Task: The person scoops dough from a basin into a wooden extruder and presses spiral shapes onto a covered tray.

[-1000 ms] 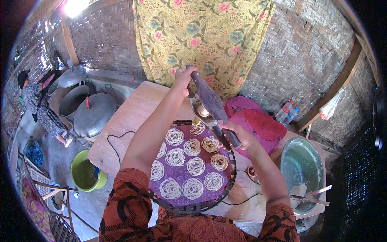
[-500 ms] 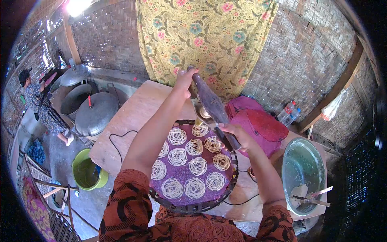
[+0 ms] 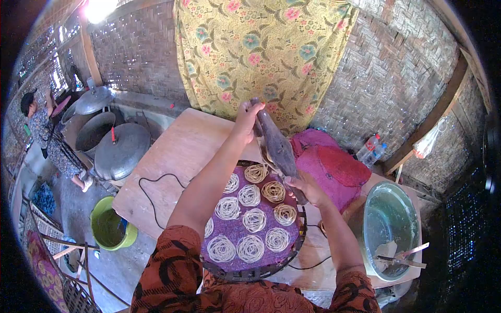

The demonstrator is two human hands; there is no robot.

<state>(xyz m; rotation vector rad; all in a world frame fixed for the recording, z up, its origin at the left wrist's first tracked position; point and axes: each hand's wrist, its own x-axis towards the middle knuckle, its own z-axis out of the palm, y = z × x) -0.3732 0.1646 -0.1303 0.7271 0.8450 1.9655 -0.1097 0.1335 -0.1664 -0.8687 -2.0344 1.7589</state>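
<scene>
A long dark wooden press (image 3: 277, 145) slants over the far side of a round tray (image 3: 301, 229) lined with purple cloth. My left hand (image 3: 247, 119) is wrapped round its upper end, and my right hand (image 3: 307, 189) grips its lower end. The two bars of the press lie close together. Under it, pale strands hang near the tray's far edge, partly hidden by the press. Several round nests of noodle-like strands (image 3: 250, 248) lie on the cloth; a few at the right look browner.
A tub (image 3: 365, 229) with sticks stands at the right, near pink cloths (image 3: 323, 182) and bottles (image 3: 369, 148). Black cable (image 3: 148, 201) crosses the table (image 3: 177, 151). At the left are large pots (image 3: 122, 151), a green bucket (image 3: 112, 224) and another person (image 3: 44, 125).
The press has moved down and slightly right with both hands, and its bars have come closer together. The nest beneath it has grown. The other person's arm has risen.
</scene>
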